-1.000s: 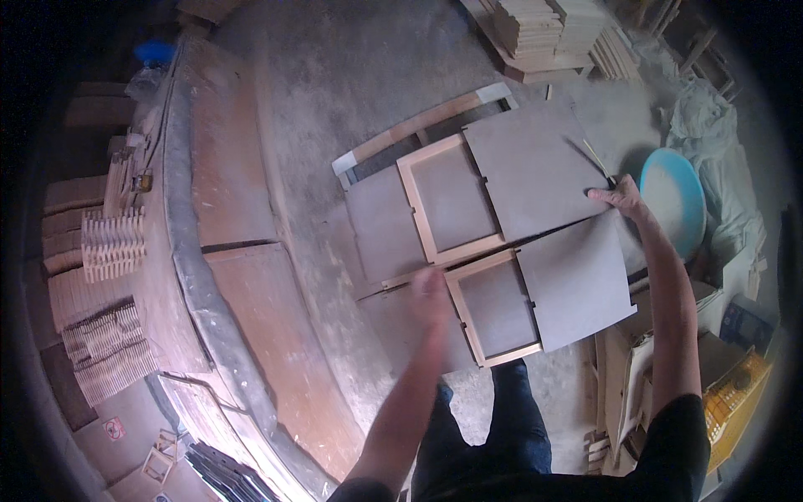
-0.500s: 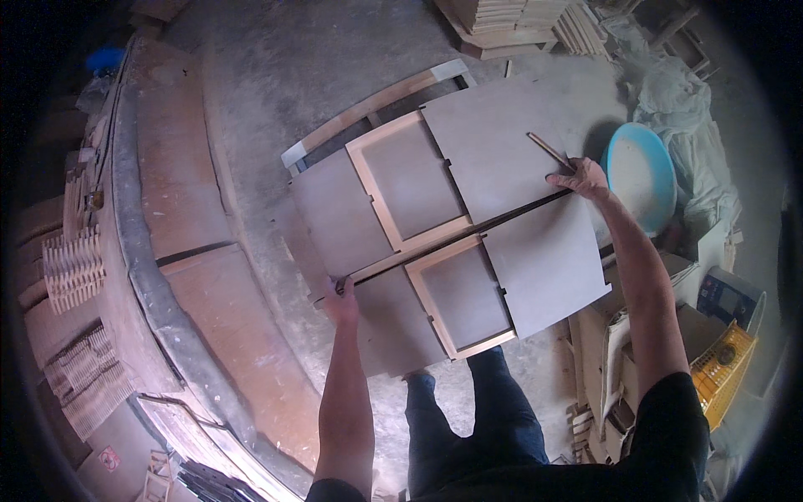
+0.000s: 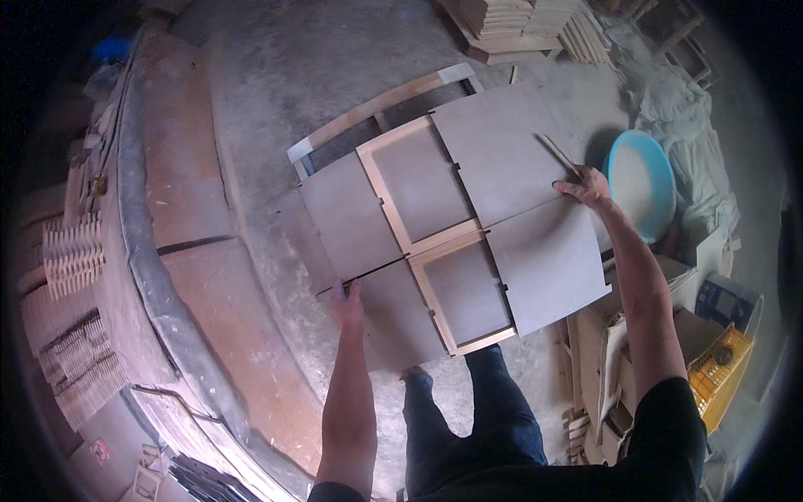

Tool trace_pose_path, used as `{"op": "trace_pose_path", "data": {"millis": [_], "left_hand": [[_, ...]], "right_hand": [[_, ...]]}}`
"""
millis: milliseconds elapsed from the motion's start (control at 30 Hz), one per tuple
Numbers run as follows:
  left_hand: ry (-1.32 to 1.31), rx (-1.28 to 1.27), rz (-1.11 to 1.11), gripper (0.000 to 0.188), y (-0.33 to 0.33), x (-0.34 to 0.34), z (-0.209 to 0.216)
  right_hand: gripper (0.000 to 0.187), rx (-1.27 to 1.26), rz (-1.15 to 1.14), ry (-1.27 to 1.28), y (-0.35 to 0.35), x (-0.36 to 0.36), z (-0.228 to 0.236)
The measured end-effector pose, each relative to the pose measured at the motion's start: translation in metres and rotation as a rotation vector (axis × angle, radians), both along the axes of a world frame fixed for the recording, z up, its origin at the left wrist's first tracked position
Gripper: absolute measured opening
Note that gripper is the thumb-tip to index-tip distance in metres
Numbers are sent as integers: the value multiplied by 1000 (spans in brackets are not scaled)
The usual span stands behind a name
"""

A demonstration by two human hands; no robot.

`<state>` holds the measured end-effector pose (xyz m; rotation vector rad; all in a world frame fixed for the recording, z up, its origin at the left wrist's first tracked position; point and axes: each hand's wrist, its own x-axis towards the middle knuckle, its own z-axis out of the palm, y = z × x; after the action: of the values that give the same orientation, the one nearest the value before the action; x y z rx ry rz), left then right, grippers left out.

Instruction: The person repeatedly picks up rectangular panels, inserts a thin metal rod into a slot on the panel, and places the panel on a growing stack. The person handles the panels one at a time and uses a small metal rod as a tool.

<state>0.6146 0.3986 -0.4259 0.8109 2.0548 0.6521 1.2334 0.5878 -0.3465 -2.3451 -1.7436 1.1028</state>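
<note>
Two grey panels lie edge to edge before me, the far panel [image 3: 493, 138] against the near panel [image 3: 544, 272]. Pale wooden rectangular frames sit in their middles: the far frame [image 3: 389, 197] and the near frame [image 3: 425, 297]. At the left end of the seam, my left hand [image 3: 347, 305] grips the panel edge with thumb and fingers, partly hidden. My right hand [image 3: 590, 188] is closed around a thin wooden stick [image 3: 556, 152], which points up and left. Its thumb rests on the panels near the right end of the seam.
Under the panels, a wooden support frame [image 3: 376, 109] sticks out at the far side. A blue basin [image 3: 640, 180] of pale powder stands at the right, above cardboard boxes [image 3: 606, 335] and a yellow basket [image 3: 718, 376]. Brown boards [image 3: 238, 326] run along the left; stacked wood pieces [image 3: 510, 21] stand far off.
The dark gap between the two panels has closed along most of its length. The far panel has come toward the near one, with both hands following slightly.
</note>
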Motion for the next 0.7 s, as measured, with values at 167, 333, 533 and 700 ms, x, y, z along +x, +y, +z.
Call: {"op": "trace_pose_path", "data": {"millis": [167,333,533,700], "left_hand": [[292,110,-59,78,8,25,4],[491,118,-76,83,-31,20,40],[298,86,-34,92,-128,36,21],[-73,-183,164,94,-232,21,15]], "right_hand": [[86,368,-91,-331,-18,25,-16],[53,782,-116,-197,-58,-47,32],[38,501,-26,36,-224,-168,36],[33,59,94,223,-395,-344,41]]}}
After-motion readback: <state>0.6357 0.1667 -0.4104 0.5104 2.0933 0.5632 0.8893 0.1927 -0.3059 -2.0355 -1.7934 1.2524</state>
